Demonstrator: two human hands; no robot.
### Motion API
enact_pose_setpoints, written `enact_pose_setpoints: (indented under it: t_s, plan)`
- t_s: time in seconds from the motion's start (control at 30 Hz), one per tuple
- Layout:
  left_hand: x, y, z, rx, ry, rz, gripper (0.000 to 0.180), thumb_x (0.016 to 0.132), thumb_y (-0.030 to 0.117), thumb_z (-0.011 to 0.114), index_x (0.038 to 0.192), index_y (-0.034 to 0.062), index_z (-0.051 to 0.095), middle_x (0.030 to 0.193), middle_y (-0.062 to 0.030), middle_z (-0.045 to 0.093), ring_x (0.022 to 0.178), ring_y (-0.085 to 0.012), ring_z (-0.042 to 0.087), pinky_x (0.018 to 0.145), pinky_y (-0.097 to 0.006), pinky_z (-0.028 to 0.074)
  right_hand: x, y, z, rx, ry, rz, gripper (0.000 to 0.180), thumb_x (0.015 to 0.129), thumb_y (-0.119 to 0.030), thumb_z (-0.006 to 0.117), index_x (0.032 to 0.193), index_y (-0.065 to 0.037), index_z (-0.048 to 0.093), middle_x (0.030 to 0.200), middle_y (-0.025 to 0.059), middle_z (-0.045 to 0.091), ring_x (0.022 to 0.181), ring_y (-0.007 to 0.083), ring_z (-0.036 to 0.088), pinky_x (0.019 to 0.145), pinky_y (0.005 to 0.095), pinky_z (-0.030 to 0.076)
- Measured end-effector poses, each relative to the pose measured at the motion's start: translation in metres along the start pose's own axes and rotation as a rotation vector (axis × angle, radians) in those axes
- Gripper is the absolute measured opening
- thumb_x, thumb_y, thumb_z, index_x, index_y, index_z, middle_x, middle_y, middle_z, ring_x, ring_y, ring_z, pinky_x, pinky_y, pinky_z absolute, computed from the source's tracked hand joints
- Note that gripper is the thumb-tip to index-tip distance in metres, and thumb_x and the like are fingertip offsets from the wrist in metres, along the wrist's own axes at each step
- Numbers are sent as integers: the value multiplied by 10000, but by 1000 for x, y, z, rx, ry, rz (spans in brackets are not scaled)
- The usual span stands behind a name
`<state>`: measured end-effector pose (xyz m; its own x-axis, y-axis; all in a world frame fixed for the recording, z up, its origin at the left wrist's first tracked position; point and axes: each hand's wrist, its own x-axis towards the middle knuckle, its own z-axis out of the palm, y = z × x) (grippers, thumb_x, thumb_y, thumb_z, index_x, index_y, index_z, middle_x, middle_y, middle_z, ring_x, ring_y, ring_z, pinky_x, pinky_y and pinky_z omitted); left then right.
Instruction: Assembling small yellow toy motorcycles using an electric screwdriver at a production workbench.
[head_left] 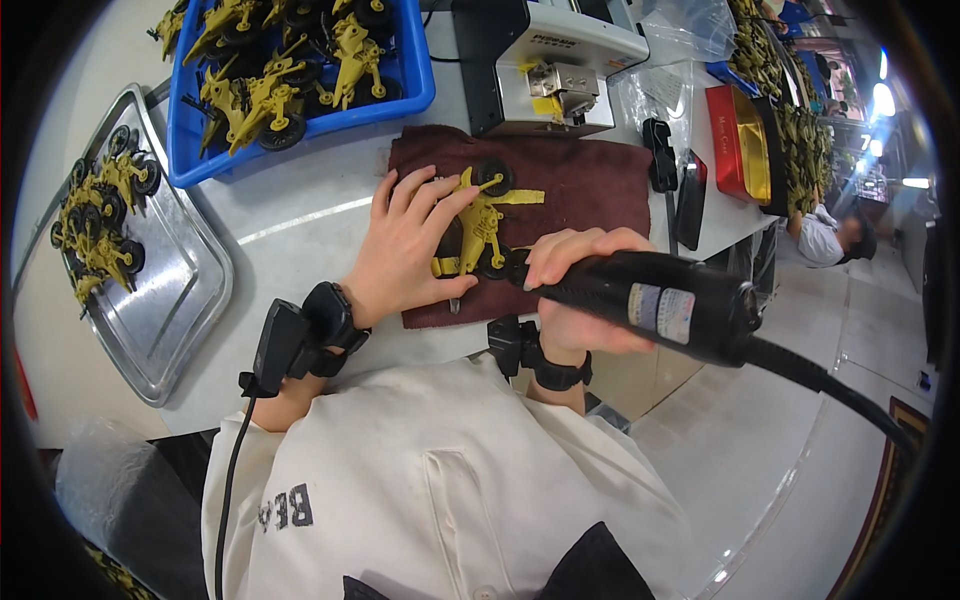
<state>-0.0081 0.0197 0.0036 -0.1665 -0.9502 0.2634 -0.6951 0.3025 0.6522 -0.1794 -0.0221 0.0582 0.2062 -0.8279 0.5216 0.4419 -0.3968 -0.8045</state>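
Note:
A yellow toy motorcycle (483, 230) with black wheels lies on a maroon cloth (605, 185) in front of me. My left hand (402, 238) steadies it from the left, the fingers over its far end and the thumb at its near side. In my right hand (588, 300) is a black corded electric screwdriver (665, 305), held nearly level. Its tip end points left at the toy's near wheel; whether it touches is hard to make out. A strip of yellow (522, 197) sticks out to the right of the toy.
A blue bin (300, 125) of similar toy motorcycles stands far left; a metal tray (190, 270) holds several more. At the back is a white and black bench machine (560, 50). A red box (727, 140) and a dark phone-like object (690, 200) lie right. The cord (815, 378) trails right.

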Motion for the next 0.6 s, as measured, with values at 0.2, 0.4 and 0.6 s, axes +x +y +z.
enact_pose_setpoints:
  t_s: [0.2, 0.4, 0.6]
  plan:
    - [0, 0, 2, -12, -23, -34, 844, 562, 342, 769, 1301, 109, 437, 1292, -109, 435, 1270, -339, 324, 1078, -534, 185, 32, -23, 0, 81, 26, -19, 811, 746, -696, 564, 1053, 44, 444, 661, 181, 568, 484, 276, 551, 474, 366, 460]
    - [-1, 6, 0, 18, 37, 3, 818, 567, 345, 759, 1287, 120, 444, 1270, -98, 444, 1251, -340, 340, 1065, -551, 211, 128, -20, 5, -307, 253, -346, 994, 752, -844, 264, 1280, -6, 352, 585, 117, 529, 445, 204, 488, 458, 318, 435]
    - [0, 1, -1, 3, 2, -20, 832, 584, 365, 751, 1310, 117, 429, 1308, -103, 430, 1276, -339, 323, 1082, -534, 178, 136, 21, -8, -490, 258, -242, 858, 778, -811, 308, 1090, -16, 398, 571, 116, 530, 449, 206, 502, 466, 298, 452]
